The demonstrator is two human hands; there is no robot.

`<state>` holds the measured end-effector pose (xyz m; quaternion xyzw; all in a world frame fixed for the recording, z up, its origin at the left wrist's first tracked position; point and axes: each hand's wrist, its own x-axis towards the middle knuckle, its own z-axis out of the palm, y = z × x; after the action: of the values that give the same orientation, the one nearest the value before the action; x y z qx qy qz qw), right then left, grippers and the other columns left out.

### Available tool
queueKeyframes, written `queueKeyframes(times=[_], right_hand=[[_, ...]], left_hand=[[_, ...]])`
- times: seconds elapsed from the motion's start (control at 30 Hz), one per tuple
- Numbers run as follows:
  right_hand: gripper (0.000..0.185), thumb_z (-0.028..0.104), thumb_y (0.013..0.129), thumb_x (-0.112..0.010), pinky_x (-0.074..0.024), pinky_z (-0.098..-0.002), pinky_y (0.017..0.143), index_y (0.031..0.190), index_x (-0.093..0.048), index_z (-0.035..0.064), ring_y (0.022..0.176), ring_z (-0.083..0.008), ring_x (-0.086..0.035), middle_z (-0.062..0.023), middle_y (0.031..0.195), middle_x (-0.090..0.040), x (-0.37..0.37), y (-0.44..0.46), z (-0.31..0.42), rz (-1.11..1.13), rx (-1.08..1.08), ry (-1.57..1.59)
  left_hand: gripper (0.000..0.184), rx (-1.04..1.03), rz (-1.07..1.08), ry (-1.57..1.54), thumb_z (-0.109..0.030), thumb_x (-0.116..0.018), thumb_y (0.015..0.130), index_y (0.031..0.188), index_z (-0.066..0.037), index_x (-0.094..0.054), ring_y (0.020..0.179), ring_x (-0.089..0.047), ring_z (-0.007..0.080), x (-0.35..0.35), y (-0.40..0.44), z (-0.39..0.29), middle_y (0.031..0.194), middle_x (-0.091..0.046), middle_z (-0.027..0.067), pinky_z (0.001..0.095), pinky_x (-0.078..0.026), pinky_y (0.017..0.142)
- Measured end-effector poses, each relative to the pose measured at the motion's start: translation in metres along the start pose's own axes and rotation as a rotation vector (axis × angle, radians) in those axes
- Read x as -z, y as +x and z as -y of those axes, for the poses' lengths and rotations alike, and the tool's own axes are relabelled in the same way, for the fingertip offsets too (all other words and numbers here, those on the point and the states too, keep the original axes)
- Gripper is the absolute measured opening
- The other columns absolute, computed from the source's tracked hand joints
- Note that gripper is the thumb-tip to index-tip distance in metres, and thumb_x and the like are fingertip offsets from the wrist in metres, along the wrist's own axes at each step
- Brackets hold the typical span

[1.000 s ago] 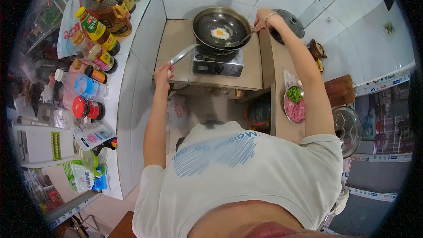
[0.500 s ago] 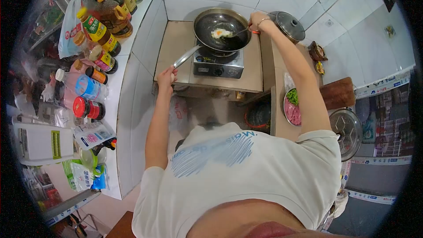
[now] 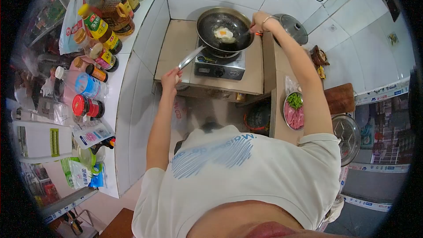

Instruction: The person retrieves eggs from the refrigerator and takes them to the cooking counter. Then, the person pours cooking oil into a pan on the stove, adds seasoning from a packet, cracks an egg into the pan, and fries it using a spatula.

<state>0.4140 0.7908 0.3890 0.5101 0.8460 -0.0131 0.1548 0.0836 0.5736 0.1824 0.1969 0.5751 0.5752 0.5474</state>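
A dark wok [image 3: 206,27] rests on a portable gas stove [image 3: 219,67], with a fried egg [image 3: 225,35] lying in it, yolk facing up. My left hand [image 3: 171,80] is closed around the end of the wok's long metal handle [image 3: 191,57]. Above the wok's right rim, my right hand [image 3: 261,22] grips a spatula [image 3: 246,33]. Its thin shaft slants down into the wok on the right of the egg. The spatula's blade is hard to make out against the dark metal.
Sauce bottles [image 3: 99,27] and jars line the white ledge on my left. A lidded pot [image 3: 291,28] stands at back right. Nearer on the right are a plate of sliced meat and chopped greens [image 3: 294,111], a wooden board [image 3: 339,98] and a glass lid [image 3: 346,140].
The egg looks more spread out, with its yolk showing more plainly, and sits slightly lower in the wok. Both hands keep their holds; the whole view has shifted slightly.
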Motion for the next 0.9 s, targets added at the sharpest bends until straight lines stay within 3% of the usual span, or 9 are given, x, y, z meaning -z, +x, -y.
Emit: queueKeyframes(times=[0.1, 0.17, 0.27, 0.4, 0.47, 0.63, 0.7, 0.8, 0.9], right_hand=[[0.029, 0.03, 0.065, -0.072, -0.0508, -0.0378, 0.07, 0.082, -0.069, 0.0066, 0.08, -0.0301, -0.063, -0.0151, 0.085, -0.066, -0.026, 0.024, 0.006, -0.111, -0.044, 0.072], [0.03, 0.03, 0.065, -0.072, -0.0512, -0.0364, 0.067, 0.084, -0.069, 0.0076, 0.075, -0.0267, -0.065, -0.0134, 0.079, -0.066, -0.023, 0.03, 0.002, -0.156, -0.027, -0.013], [0.03, 0.032, 0.066, -0.071, -0.0511, -0.0327, 0.06, 0.084, -0.07, 0.0079, 0.062, -0.0173, -0.065, -0.0085, 0.065, -0.065, 0.025, -0.004, 0.01, 0.07, -0.077, 0.148], [0.032, 0.034, 0.067, -0.069, -0.0513, -0.0334, 0.061, 0.082, -0.069, 0.005, 0.064, -0.0195, -0.065, -0.0101, 0.067, -0.066, 0.022, -0.006, 0.013, 0.159, -0.023, 0.192], [0.036, 0.036, 0.067, -0.069, -0.0515, -0.0338, 0.063, 0.079, -0.068, 0.0016, 0.065, -0.0218, -0.064, -0.0112, 0.067, -0.065, -0.008, 0.017, 0.016, -0.029, 0.043, 0.083], [0.036, 0.037, 0.066, -0.069, -0.0511, -0.0339, 0.062, 0.078, -0.069, 0.0032, 0.063, -0.0225, -0.064, -0.011, 0.065, -0.065, -0.019, 0.035, 0.017, -0.142, -0.036, 0.106], [0.035, 0.037, 0.066, -0.069, -0.0501, -0.0329, 0.059, 0.076, -0.069, 0.0038, 0.058, -0.0193, -0.062, -0.0092, 0.063, -0.064, 0.011, 0.014, 0.015, 0.04, -0.091, 0.287], [0.035, 0.035, 0.066, -0.07, -0.0489, -0.032, 0.056, 0.077, -0.068, 0.0022, 0.055, -0.0161, -0.061, -0.0075, 0.061, -0.063, 0.039, -0.017, 0.029, 0.139, -0.134, 0.229], [0.035, 0.033, 0.065, -0.071, -0.05, -0.0332, 0.056, 0.08, -0.068, 0.0015, 0.056, -0.017, -0.062, -0.0079, 0.062, -0.063, 0.018, -0.005, 0.028, 0.099, -0.105, 0.119]], left_hand=[[0.022, 0.004, -0.003, 0.008, -0.019, -0.061, 0.083, 0.094, 0.0, -0.062, 0.064, -0.058, 0.0089, -0.003, -0.005, 0.003, 0.079, -0.065, 0.0066, 0.0218, -0.046, 0.048], [0.022, -0.006, -0.012, 0.017, -0.019, -0.061, 0.083, 0.094, 0.0, -0.063, 0.063, -0.058, 0.009, -0.002, -0.006, 0.002, 0.08, -0.065, 0.0067, 0.0218, -0.045, 0.047], [0.023, 0.018, 0.003, -0.014, -0.019, -0.062, 0.083, 0.095, 0.0, -0.063, 0.064, -0.058, 0.0092, -0.003, -0.003, 0.004, 0.08, -0.065, 0.0066, 0.0221, -0.046, 0.049], [0.023, 0.018, -0.015, -0.034, -0.019, -0.062, 0.082, 0.096, 0.0, -0.062, 0.065, -0.059, 0.01, -0.003, -0.003, 0.004, 0.08, -0.065, 0.0071, 0.0223, -0.046, 0.048], [0.023, 0.024, -0.018, -0.038, -0.019, -0.063, 0.082, 0.096, 0.0, -0.062, 0.065, -0.059, 0.0101, -0.003, -0.004, 0.005, 0.079, -0.065, 0.0071, 0.0224, -0.046, 0.048], [0.023, 0.011, -0.008, -0.028, -0.019, -0.063, 0.082, 0.095, 0.0, -0.063, 0.065, -0.059, 0.0101, -0.003, -0.003, 0.008, 0.079, -0.065, 0.0069, 0.0222, -0.045, 0.047], [0.023, 0.015, -0.001, -0.035, -0.019, -0.063, 0.082, 0.095, 0.0, -0.063, 0.064, -0.059, 0.0101, -0.003, -0.004, 0.007, 0.079, -0.065, 0.007, 0.0222, -0.045, 0.047], [0.023, 0.018, 0.011, -0.046, -0.019, -0.062, 0.082, 0.096, 0.0, -0.062, 0.064, -0.059, 0.0101, -0.002, -0.002, 0.011, 0.08, -0.065, 0.0072, 0.022, -0.045, 0.047], [0.023, 0.011, 0.014, -0.046, -0.019, -0.062, 0.082, 0.096, 0.0, -0.062, 0.064, -0.058, 0.01, -0.002, 0.0, 0.011, 0.081, -0.065, 0.0073, 0.022, -0.045, 0.047]])
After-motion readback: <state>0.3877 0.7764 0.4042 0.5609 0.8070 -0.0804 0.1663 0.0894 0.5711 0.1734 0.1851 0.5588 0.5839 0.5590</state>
